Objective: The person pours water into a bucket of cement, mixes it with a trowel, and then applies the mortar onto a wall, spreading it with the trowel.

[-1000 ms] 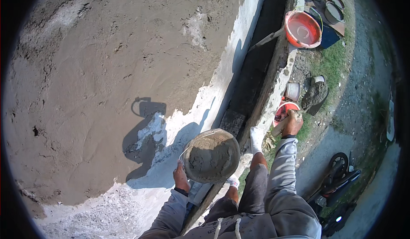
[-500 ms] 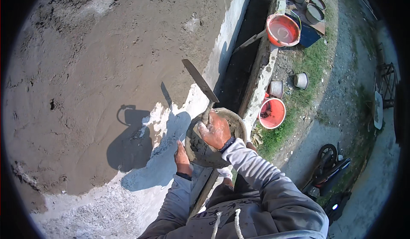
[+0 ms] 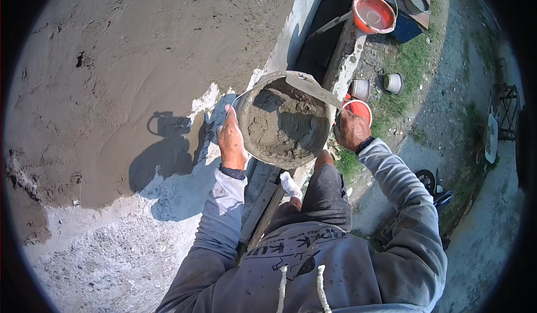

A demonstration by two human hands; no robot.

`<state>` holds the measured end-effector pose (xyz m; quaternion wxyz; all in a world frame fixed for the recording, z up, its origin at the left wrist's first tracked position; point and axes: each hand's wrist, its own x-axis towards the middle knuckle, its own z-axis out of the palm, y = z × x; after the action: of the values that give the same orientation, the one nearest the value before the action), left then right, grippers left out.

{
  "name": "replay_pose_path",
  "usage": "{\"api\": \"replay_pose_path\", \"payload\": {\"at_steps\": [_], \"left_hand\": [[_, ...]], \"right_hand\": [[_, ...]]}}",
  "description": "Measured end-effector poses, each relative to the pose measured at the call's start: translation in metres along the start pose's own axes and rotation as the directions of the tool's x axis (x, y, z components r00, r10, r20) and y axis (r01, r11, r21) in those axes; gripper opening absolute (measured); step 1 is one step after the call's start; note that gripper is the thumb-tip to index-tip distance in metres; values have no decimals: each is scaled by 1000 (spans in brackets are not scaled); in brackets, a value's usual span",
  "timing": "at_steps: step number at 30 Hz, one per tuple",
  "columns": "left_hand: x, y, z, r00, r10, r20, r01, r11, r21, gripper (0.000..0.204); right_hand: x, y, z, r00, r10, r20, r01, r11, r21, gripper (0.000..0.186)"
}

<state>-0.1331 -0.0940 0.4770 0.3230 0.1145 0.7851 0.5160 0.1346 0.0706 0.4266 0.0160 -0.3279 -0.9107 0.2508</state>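
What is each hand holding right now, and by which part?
Left hand grips the mortar pan by its rim; right hand holds the trowel by its handle.

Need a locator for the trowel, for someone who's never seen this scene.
Start at the big grey plastered wall. At its right edge the left hand holds up a round pan of wet mortar. The trowel lies across the pan's far rim, gripped by the right hand: the only flat, pointed metal blade among round tubs.

Rough wet mortar (image 3: pixel 279 125), metal trowel (image 3: pixel 313 87)
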Motion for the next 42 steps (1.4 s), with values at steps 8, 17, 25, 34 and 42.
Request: {"api": "replay_pose_path", "payload": {"at_steps": [8, 17, 25, 34, 42], "left_hand": [[5, -17, -29, 971, 225, 80, -230, 790, 568, 38], [-6, 8, -21, 734, 649, 199, -529, 363, 767, 30], [-18, 23, -23, 686, 712, 148, -627, 476, 616, 16], [-31, -6, -30, 976, -163, -147, 54, 826, -561, 43], [-31, -43, -26, 911, -383, -154, 269, 834, -482, 64]], "right_hand": [[-13, 14, -15, 987, -157, 35, 160, 982, -96, 26], [14, -57, 34, 811, 170, 560, -91, 982, -167, 31], [-11, -120, 19, 424, -291, 858, -746, 425, 513, 16], [-8, -102, 45, 485, -630, 607, -856, -201, 475, 17], [-10, -34, 32, 820, -316, 477, -568, -547, 615, 27]]}}
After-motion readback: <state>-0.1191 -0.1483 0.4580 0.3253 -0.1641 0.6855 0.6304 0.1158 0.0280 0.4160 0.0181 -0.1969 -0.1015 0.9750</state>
